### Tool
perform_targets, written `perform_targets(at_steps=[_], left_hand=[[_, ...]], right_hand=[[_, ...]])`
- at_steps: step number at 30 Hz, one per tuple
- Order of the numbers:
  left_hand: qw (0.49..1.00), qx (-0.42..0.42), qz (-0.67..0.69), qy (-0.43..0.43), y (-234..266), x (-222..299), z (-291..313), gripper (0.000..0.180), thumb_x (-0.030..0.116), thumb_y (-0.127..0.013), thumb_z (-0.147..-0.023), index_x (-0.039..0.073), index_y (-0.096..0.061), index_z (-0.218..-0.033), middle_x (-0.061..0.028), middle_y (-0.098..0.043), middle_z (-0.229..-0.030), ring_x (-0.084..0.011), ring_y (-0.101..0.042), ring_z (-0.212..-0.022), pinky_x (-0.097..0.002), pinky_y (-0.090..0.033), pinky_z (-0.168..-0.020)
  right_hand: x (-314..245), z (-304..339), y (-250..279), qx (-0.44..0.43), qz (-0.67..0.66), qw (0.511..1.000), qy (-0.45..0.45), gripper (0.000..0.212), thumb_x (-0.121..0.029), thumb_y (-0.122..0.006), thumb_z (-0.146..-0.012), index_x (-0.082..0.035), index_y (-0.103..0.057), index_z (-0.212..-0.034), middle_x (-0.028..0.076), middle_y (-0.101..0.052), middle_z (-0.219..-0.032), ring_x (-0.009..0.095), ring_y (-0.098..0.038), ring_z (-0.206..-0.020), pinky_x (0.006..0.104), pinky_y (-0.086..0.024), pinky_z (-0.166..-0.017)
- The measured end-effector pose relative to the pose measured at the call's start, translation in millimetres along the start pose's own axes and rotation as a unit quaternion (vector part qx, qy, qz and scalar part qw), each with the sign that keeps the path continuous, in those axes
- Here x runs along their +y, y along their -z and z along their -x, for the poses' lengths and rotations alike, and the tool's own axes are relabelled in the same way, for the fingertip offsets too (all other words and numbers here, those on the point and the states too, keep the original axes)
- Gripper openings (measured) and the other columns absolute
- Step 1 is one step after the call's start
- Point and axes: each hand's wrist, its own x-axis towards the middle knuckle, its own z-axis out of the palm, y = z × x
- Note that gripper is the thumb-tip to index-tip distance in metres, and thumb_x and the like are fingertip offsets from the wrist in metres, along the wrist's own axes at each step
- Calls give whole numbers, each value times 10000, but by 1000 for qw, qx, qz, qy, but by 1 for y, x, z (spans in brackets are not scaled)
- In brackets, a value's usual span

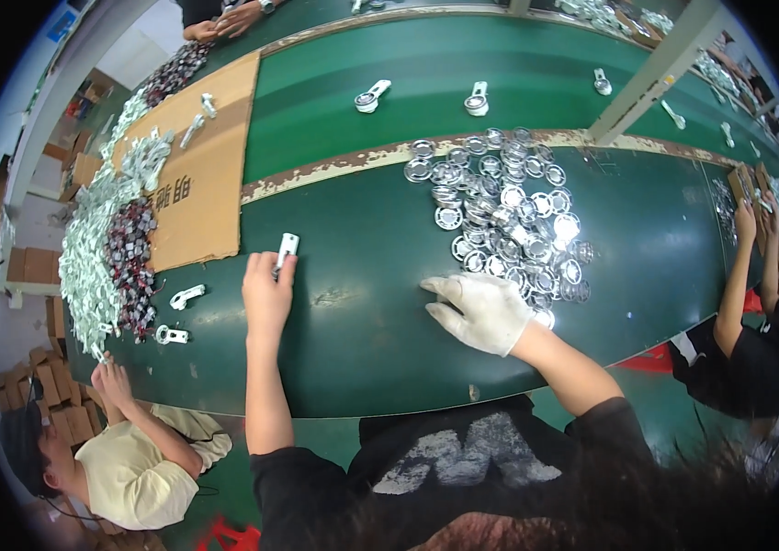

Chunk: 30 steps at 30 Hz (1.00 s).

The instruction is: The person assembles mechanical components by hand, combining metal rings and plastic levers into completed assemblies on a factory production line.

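My bare left hand (267, 298) is closed on a white plastic part with a handle (288, 246), which sticks up past the fingertips. My fingers hide its lower end. At the near edge of a pile of shiny round chrome-coloured rings (504, 216), my right hand (483, 314) in a white glove hovers over or rests on the table, fingers and thumb apart, with nothing seen between them. Two loose white parts with round ends, one (187, 296) farther off and another (172, 335) nearer, lie on the green table (353, 367) left of my left hand.
Heaped white parts (91, 248) and small dark pieces with red (130, 262) cover the left end, beside a cardboard sheet (201, 174). Beyond a worn ledge, a green belt (316, 119) carries spaced white parts. A metal post (656, 78) stands at right. Co-workers sit on both sides.
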Motion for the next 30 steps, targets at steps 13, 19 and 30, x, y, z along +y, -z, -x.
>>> perform_targets(at_steps=[13, 19, 30], left_hand=[[875, -179, 364, -266, -61, 147, -7, 229, 180, -606, -975, 74, -693, -1157, -77, -595, -996, -180, -621, -776, -302, -501, -664], [926, -74, 71, -363, -81, 153, 0, 311, 184, -783, -824, 151, -683, -1117, -43, -538, -922, -248, -595, -874, -384, -516, -716], [916, 29, 232, -326, -56, 149, 7, 415, 281, -865, -777, 94, -668, -1091, -41, -598, -933, -171, -644, -671, -314, -525, -572]], right_hand=[[25, -6, 23, 212, 98, 971, -49, 234, -252, -755, -817, -113, -708, -999, 76, -697, -873, 273, -680, -832, 410, -546, -748], [41, -10, 39, 189, -74, 955, -214, 293, -267, -703, -862, -42, -718, -1049, 166, -720, -901, 324, -709, -851, 405, -557, -780], [39, -10, 25, 211, 96, 968, -97, 221, -160, -797, -738, -120, -734, -947, 82, -694, -810, 288, -691, -774, 403, -555, -695]])
